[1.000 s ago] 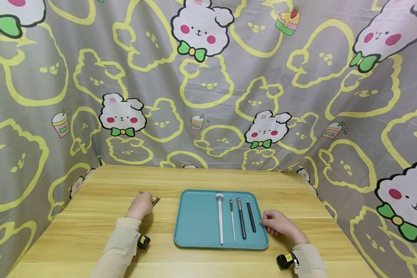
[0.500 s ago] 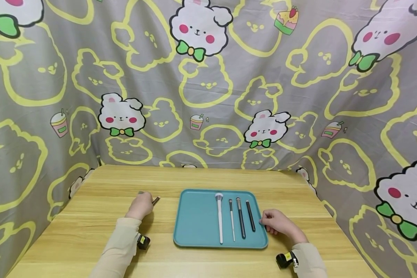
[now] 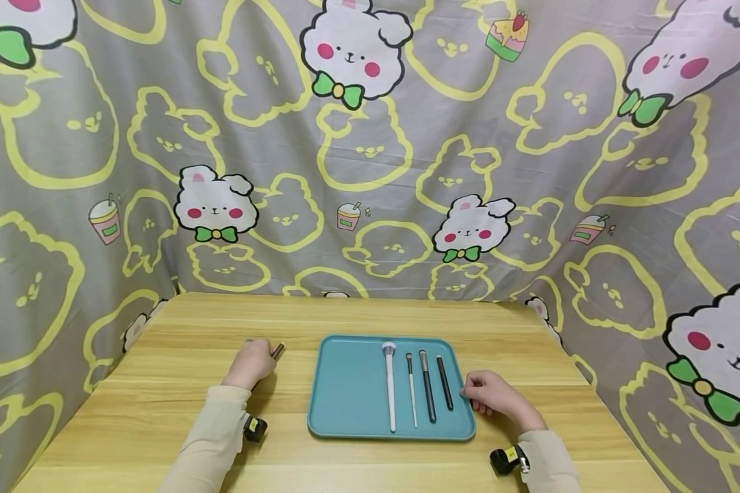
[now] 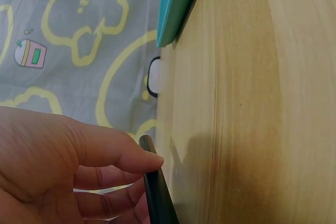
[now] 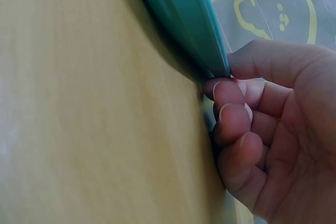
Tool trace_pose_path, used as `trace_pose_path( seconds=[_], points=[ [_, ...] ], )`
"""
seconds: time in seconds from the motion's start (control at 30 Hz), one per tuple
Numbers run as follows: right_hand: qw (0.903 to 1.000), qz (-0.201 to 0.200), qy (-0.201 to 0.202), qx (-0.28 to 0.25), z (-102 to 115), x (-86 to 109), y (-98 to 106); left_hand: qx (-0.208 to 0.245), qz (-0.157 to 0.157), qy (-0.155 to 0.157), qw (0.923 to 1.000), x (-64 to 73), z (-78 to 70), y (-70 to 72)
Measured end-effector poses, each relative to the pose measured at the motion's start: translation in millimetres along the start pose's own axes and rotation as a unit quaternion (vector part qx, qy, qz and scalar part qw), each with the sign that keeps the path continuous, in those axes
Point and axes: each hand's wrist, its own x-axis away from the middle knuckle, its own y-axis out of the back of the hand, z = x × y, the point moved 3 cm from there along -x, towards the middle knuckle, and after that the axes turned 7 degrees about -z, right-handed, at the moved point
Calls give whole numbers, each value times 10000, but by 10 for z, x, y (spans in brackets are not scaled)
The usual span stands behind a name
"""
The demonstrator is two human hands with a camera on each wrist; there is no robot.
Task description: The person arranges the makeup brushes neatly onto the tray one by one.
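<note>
Left fingers (image 4: 110, 177) pinch; right fingers (image 5: 234, 121) curl, pinching.

Dark stick (image 4: 158, 192): visible end, left of the tray (image 3: 345, 390), now lies slightly nearer the level of the tray's far edge than in the earlier head pictures.
Left hand (image 3: 251, 363): finger side now reaches slightly closer to the tray.

The right hand (image 5: 289, 121) pinches a teal tray rim (image 5: 197, 24), wooden tabletop (image 5: 94, 108) and patterned cloth (image 5: 275, 6) around it.

Head view faces forward and down; close wrist views apparently share the tray (image 5: 181, 17)
</note>
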Motion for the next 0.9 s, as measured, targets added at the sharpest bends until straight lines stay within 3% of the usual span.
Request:
trace_pose_path(
  seconds=[0.4,0.67,0.9],
  points=[
    [10000,-7,-7,-43,2,6,-1,267,-208,-117,9994,-44,-61,11],
    [10000,65,-5,-55,11,13,-8,265,-220,-180,9992,-53,-212,46],
    [9999,91,4,-56,20,9,1,844,-31,-42,9964,-64,-334,13]
  ],
)
